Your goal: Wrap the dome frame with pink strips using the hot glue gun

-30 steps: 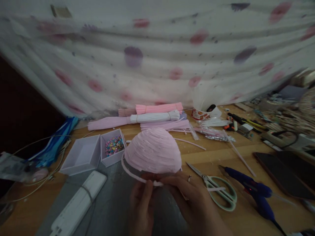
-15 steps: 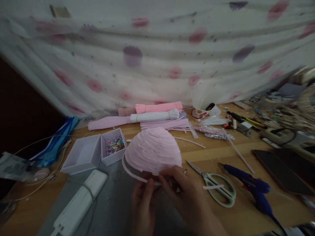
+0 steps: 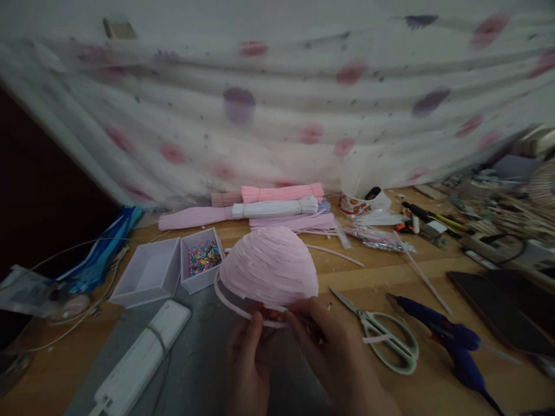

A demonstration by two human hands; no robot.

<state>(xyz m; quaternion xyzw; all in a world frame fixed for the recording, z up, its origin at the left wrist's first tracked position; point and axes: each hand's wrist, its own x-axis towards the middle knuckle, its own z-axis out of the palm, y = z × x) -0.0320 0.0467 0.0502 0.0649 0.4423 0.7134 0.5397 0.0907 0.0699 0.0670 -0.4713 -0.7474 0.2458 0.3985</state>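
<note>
White bead box [image 3: 199, 283] | left hand [image 3: 249, 352], thumb and fingers nearly closed on a pale pink strip [image 3: 229, 304] | ribbed pink dome [image 3: 271, 263], centre, just beyond both hands | right hand [image 3: 329, 346], fingertips close together at the dome's near edge, hold I can't make out | green-handled scissors [image 3: 367, 318], then blue glue gun [image 3: 459, 335]

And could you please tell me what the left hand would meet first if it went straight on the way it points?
Past the strip it touches, the left hand would probably meet the dome first, at its near edge, though depth is hard to judge.
</note>
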